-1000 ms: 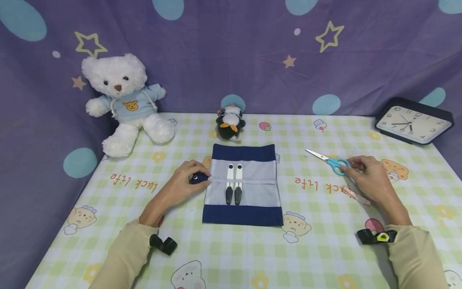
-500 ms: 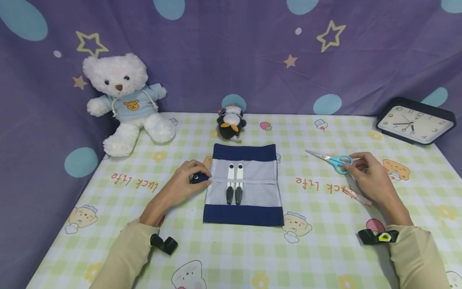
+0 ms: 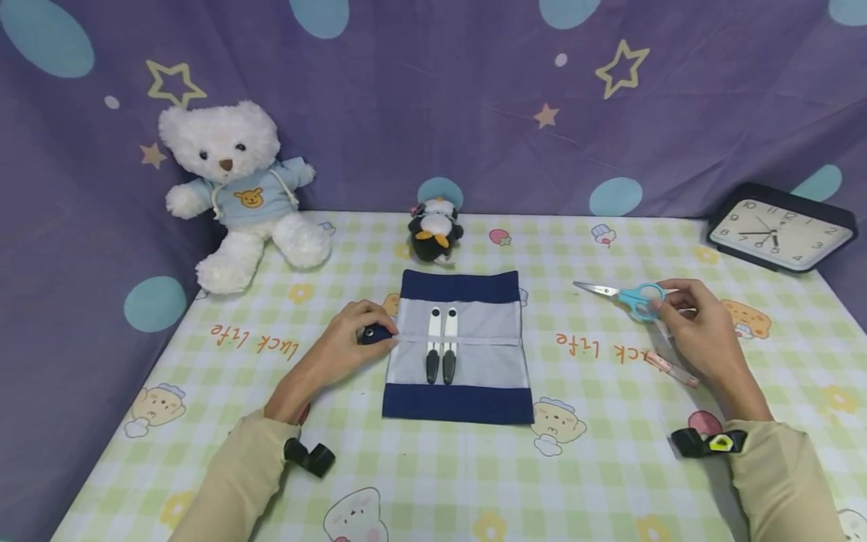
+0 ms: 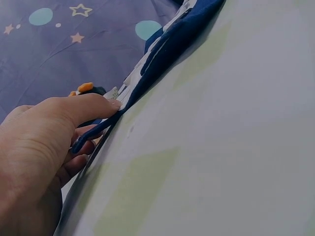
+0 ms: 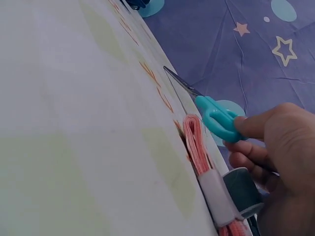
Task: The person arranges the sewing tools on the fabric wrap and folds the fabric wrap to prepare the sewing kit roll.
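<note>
Penguin just beyond cloth pouch

Right of the pouch, the right fingers pinch scissors; left fingers hold its left tab; beyond it, a penguin.

This looks like a home, perhaps a kid's room, but it could be a corner made up to look like one. A purple cloth with stars and blue spots hangs behind the table. The checked table cover has cartoon bears and flowers on it. At the back are a white teddy, a toy penguin and a clock.
</note>
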The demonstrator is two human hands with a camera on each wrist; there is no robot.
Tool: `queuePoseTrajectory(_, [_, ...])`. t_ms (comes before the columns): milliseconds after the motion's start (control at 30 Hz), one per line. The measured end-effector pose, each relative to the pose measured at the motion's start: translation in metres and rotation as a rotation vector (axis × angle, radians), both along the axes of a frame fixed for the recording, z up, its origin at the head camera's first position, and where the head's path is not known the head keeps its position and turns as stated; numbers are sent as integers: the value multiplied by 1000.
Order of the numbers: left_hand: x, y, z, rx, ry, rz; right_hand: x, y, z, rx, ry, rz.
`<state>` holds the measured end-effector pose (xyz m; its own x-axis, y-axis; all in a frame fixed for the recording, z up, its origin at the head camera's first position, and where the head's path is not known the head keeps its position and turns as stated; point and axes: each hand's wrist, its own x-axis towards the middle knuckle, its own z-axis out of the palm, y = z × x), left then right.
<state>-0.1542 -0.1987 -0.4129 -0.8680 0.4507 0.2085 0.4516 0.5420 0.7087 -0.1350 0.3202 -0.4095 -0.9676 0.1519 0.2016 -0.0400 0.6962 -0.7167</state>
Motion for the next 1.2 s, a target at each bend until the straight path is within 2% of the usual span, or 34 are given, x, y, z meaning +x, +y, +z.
queuePoseTrajectory(167, [0, -1, 0, -4, -3, 8, -3, -3, 1, -41, 15, -18])
queuePoseTrajectory(433, [-1, 1, 1, -9, -48, 27, -5, -5, 6, -76, 78, -25])
queuePoseTrajectory(767, [0, 1, 0, -7, -23, 19, -9, -8, 12, -112, 121, -18])
queuePoseTrajectory(933, [0, 1, 1, -16, -28, 25, -11, -11, 13, -127, 172, -26])
queuePoseTrajectory(1200, [0, 1, 2, -10, -41, 26, -11, -14, 15, -118, 199, -36])
